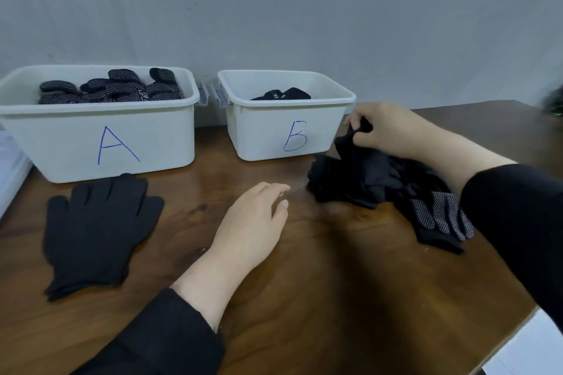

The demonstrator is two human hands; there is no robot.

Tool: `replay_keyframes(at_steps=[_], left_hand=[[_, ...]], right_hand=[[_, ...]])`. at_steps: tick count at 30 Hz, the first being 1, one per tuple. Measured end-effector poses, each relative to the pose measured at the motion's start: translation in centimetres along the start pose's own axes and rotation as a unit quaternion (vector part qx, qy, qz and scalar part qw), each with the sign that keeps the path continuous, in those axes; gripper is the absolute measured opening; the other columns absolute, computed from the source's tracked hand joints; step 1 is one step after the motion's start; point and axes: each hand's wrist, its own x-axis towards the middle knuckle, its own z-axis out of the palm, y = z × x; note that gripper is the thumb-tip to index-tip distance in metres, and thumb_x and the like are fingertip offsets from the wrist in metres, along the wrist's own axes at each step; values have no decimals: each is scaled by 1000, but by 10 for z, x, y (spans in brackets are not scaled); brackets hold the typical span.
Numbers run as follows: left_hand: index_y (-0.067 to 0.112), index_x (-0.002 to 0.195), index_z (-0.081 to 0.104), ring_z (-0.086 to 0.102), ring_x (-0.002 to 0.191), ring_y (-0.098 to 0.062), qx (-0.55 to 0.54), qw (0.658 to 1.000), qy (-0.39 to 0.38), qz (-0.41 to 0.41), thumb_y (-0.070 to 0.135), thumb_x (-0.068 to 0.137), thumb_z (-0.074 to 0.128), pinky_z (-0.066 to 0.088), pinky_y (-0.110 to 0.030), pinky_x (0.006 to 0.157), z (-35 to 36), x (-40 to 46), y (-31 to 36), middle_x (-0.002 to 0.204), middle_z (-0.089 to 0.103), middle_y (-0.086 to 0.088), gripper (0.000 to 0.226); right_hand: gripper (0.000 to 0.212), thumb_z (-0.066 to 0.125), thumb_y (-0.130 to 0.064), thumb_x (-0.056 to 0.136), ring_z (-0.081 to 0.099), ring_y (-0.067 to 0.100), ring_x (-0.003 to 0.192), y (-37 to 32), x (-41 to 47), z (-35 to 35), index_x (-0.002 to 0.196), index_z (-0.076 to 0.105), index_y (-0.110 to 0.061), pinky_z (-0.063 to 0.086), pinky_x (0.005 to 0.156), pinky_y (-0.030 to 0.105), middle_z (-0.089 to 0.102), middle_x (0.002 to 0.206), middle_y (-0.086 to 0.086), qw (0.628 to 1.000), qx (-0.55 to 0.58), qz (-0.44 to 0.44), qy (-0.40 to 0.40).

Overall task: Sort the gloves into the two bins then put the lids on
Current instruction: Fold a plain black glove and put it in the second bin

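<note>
Two white bins stand at the back of the table. Bin A [61,143] on the left holds several black gloves with white dots. Bin B [262,131] on the right holds a plain black glove. A heap of black gloves [374,179] lies right of bin B, with a dotted glove [438,216] at its near end. My right hand [387,128] pinches a plain black glove at the top of the heap. My left hand [253,222] hovers over the table's middle, fingers relaxed, holding nothing. A plain black glove [97,228] lies flat in front of bin A.
The brown wooden table [304,298] ends at the right near corner. A white flat object [12,167] lies at the left edge beside bin A. Grey clips [210,94] stick out between the bins. A grey wall rises behind them.
</note>
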Motion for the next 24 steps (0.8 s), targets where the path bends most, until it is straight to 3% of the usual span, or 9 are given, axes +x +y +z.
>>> replay_keyframes(at_steps=[3,7,10,13,16,18,20,22,24], left_hand=[[33,138,52,49,119,0,-9,1000,21,3,34,103,43,42,-20,100,-2,-1,1,130,55,19,36],[35,137,53,51,106,6,-53,998,37,-4,38,103,44,41,-15,94,-6,-5,3,120,55,24,35],[37,140,49,53,108,9,-146,987,46,-43,47,100,46,44,-9,90,-11,-7,6,121,56,26,41],[39,145,42,53,112,12,-263,960,45,-83,47,98,48,40,2,82,-21,-10,11,128,56,25,47],[44,138,43,51,109,23,-369,923,35,-103,43,97,55,39,3,83,-29,-16,13,125,57,29,43],[46,123,53,55,108,20,-419,898,42,-124,40,97,58,43,-5,92,-31,-21,11,117,63,28,27],[34,116,66,63,111,1,-466,869,72,-153,37,97,60,49,-30,103,-35,-25,7,113,71,17,20],[21,109,71,68,107,-14,-499,840,104,-187,33,97,62,53,-37,98,-43,-29,3,107,75,3,19],[17,100,73,69,103,-23,-486,838,134,-209,34,95,65,54,-40,91,-55,-33,-8,101,74,-4,19]], right_hand=[[14,68,-14,85,50,1,59,-9,-3,-20,89,56,-21,37,55,15,61,79,-8,997,68,1,32],[25,70,-12,88,61,13,78,-22,-1,-38,103,62,-30,46,78,27,68,85,-8,983,180,2,44],[29,71,-22,85,65,24,83,-37,-5,-44,113,70,-27,53,89,42,73,94,7,967,254,14,10],[15,67,-11,93,66,20,87,-56,-14,-37,104,74,-17,53,85,38,76,101,13,937,348,37,-24],[15,65,-9,96,67,23,87,-75,-22,-20,103,74,-18,50,77,39,76,100,9,913,403,48,-40],[20,66,-11,95,69,23,87,-92,-27,-7,111,70,-22,50,73,42,75,94,5,906,418,43,-54],[30,66,-12,95,68,26,87,-110,-31,6,120,65,-27,54,75,41,70,90,5,897,430,44,-89],[34,66,-14,95,70,23,83,-123,-34,14,123,63,-33,59,71,36,72,85,1,891,430,44,-136],[27,63,-15,96,70,10,70,-133,-37,19,117,67,-32,51,56,19,74,77,-7,889,419,41,-180]])
